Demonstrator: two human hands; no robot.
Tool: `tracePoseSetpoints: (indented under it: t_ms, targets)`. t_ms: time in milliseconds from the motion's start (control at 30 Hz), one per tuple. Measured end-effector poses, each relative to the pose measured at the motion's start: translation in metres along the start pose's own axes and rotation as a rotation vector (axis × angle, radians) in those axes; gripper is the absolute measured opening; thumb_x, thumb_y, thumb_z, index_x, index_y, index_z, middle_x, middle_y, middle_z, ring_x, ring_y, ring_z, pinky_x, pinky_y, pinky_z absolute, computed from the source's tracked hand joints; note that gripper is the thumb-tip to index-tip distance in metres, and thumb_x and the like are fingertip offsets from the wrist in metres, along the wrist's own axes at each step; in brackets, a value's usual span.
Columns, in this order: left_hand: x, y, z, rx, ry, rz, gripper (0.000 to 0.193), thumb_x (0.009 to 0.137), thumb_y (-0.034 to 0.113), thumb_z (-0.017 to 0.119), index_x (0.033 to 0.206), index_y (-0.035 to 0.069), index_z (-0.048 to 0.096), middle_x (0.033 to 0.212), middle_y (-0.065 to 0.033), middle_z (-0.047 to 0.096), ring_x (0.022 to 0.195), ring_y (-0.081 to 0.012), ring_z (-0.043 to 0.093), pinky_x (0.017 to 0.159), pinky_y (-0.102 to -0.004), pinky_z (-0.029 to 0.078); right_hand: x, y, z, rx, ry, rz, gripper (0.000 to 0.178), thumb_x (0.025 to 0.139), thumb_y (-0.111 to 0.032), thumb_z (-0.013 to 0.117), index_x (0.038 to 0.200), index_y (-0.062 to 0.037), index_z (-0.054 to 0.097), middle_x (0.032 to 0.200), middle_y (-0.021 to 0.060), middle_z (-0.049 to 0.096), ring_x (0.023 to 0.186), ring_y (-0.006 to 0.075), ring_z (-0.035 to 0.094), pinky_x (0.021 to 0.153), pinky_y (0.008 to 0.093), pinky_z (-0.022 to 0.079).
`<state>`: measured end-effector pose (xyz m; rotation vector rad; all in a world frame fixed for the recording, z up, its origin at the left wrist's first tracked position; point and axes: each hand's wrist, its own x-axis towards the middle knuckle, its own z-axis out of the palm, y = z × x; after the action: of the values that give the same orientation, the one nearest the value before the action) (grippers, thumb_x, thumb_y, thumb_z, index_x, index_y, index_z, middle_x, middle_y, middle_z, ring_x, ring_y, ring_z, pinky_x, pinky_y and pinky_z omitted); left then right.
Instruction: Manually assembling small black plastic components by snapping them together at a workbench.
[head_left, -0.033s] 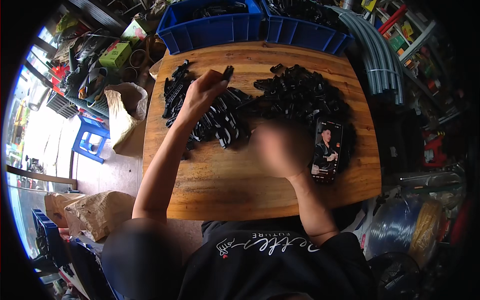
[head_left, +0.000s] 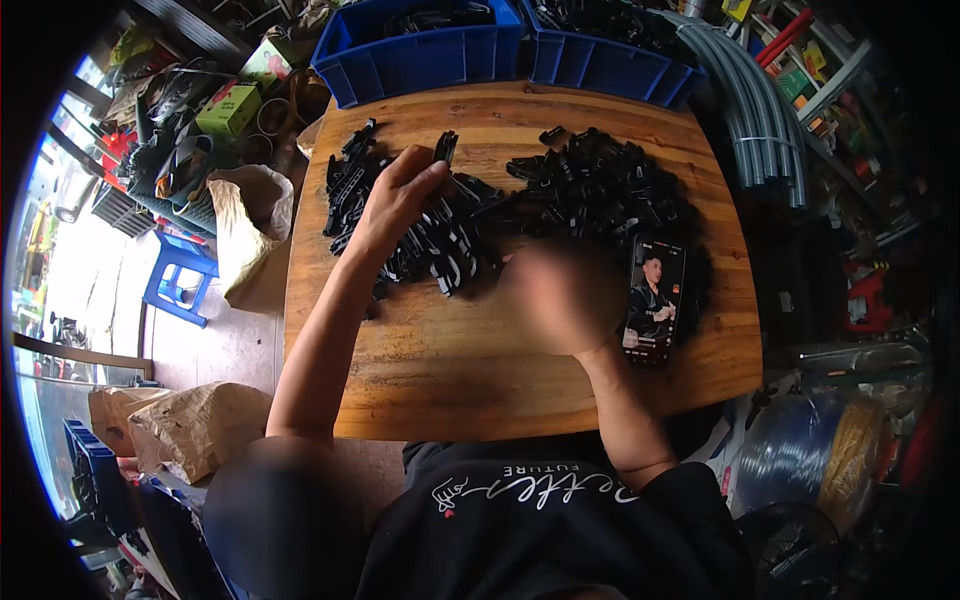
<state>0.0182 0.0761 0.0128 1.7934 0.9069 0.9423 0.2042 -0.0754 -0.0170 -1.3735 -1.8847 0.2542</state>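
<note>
My left hand (head_left: 400, 195) is over the left heap, its thumb and fingers closed on a small black plastic piece (head_left: 446, 146) that sticks up past the fingertips. Beneath it spreads a loose heap of long black plastic parts (head_left: 455, 250), some with pale glints. Low over the middle of the table, my right hand (head_left: 565, 300) is blurred, so its fingers and anything in them cannot be made out. Beyond it lies a denser pile of small black plastic parts (head_left: 610, 185). A phone (head_left: 655, 300) with a lit screen rests to the right of that hand.
Everything lies on a wooden table (head_left: 450, 380). Two blue bins (head_left: 420, 70) holding black parts stand at its far edge. Grey hoses (head_left: 765, 130) hang at the right. Left of the table are a blue stool (head_left: 182, 275) and paper sacks (head_left: 195, 425).
The black piece in my left hand has shifted slightly left and shows more of its length. My right hand stays in nearly the same place.
</note>
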Motion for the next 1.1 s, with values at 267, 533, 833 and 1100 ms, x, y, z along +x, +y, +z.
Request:
tracePoseSetpoints:
  t_ms: [267,533,833,1100]
  targets:
    - [-0.061,0.008,0.014,-0.976,-0.249,-0.277,0.026,0.085,0.012,0.053,0.11,0.007,0.049,0.109,-0.0118,0.059,0.1,-0.0188,0.057,0.078,-0.0292,0.046,0.002,-0.016,-0.011,0.854,-0.199,0.374,0.019,0.084,-0.014,0.066,0.096,-0.001,0.059,0.086,0.0007,0.061,0.077,0.0053,0.055,0.068,0.0194,0.046]
    - [-0.075,0.009,0.028,-0.941,-0.114,-0.226,0.017,0.083,0.001,0.052,0.099,0.003,0.057,0.095,-0.0042,0.056,0.089,-0.0104,0.051,0.08,-0.0239,0.041,0.002,-0.023,-0.008,1.032,-0.184,0.431,0.018,0.084,-0.019,0.067,0.088,-0.0024,0.059,0.077,-0.0029,0.058,0.066,0.0017,0.047,0.058,0.0161,0.038]
    - [-0.081,0.035,0.044,-0.762,0.059,-0.057,0.048,0.072,-0.004,0.058,0.119,0.003,0.05,0.113,-0.0062,0.054,0.092,-0.0099,0.05,0.085,-0.0249,0.04,0.002,-0.034,-0.004,0.824,-0.139,0.331,0.02,0.085,-0.02,0.065,0.078,-0.0036,0.057,0.063,-0.0056,0.046,0.058,0.0018,0.039,0.05,0.0184,0.032]
    - [-0.087,0.023,0.054,-0.68,-0.078,-0.238,0.036,0.092,0.025,0.05,0.12,0.002,0.05,0.097,-0.0049,0.06,0.087,-0.0115,0.054,0.081,-0.0263,0.042,0.001,-0.031,0.009,0.67,-0.035,0.258,0.018,0.081,-0.014,0.069,0.083,-0.0001,0.059,0.071,0.0011,0.055,0.063,0.0065,0.05,0.057,0.0218,0.043]
